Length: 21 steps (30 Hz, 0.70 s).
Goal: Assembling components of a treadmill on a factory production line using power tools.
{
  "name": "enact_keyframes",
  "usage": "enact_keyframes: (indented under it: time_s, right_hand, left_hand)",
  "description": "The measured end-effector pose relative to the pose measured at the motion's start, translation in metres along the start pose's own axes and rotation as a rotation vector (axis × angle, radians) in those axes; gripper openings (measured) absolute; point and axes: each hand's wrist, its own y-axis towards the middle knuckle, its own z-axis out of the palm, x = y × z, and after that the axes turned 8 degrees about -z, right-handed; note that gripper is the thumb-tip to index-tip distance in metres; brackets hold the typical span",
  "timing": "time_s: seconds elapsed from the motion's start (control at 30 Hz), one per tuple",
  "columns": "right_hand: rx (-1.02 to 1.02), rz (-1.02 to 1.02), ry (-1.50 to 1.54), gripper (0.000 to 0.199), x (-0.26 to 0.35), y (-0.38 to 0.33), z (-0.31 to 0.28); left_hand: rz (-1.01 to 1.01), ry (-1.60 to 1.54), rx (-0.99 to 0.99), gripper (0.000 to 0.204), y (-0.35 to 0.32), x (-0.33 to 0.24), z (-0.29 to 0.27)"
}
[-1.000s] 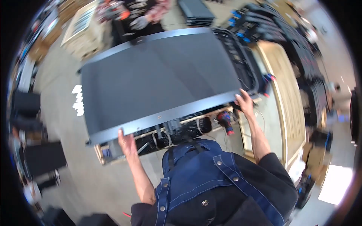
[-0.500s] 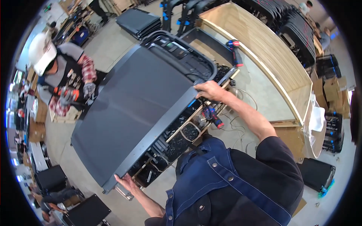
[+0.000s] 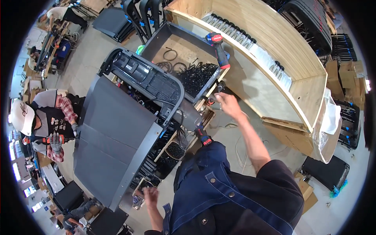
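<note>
A large dark grey panel (image 3: 113,121) with a pale metal edge strip lies in front of me, over a tray-like black frame (image 3: 149,78). Off its lower corner, my left hand (image 3: 150,196) is lifted free, fingers loosely apart and blurred, nothing in them. My right hand (image 3: 230,105) reaches out beyond the panel, fingers loosely bent, beside a small black tool (image 3: 221,85) and an orange-and-black tool (image 3: 210,101) at the bench edge. Whether the fingertips touch either is hard to see. A red-and-blue power driver (image 3: 203,136) hangs near my waist.
Another power driver (image 3: 218,49) rests by a grey bin (image 3: 166,29) of black fasteners. A long wooden crate (image 3: 270,78) holds bagged parts at right. Across the panel, a co-worker (image 3: 51,121) grips an orange-and-black drill (image 3: 55,138). Below the panel, open trays (image 3: 174,150) hold small parts.
Both hands have left the panel's near edge. My right hand has moved toward the tools beside the bin; my left has drawn back. The panel sits further left in view, baring more black frame.
</note>
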Motion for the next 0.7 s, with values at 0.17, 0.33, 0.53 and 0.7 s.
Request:
enact_keyframes:
  time_s: [0.17,0.33,0.53,0.7]
  right_hand:
    - [0.205,-0.252,-0.931,0.018,-0.001,0.018,-0.032]
    - [0.283,-0.321,-0.724,0.030,0.038,0.017,-0.060]
    - [0.200,0.071,-0.486,0.040,0.013,0.013,-0.047]
    - [0.153,0.327,0.058,0.074,-0.141,0.018,-0.004]
  left_hand:
    - [-0.326,0.760,-0.199,0.049,-0.025,0.071,0.092]
    - [-0.296,0.625,-0.217,0.043,-0.034,0.097,0.114]
    - [-0.299,0.543,-0.289,0.043,-0.026,0.095,0.140]
    - [-0.231,0.373,-0.359,0.046,-0.043,0.104,0.127]
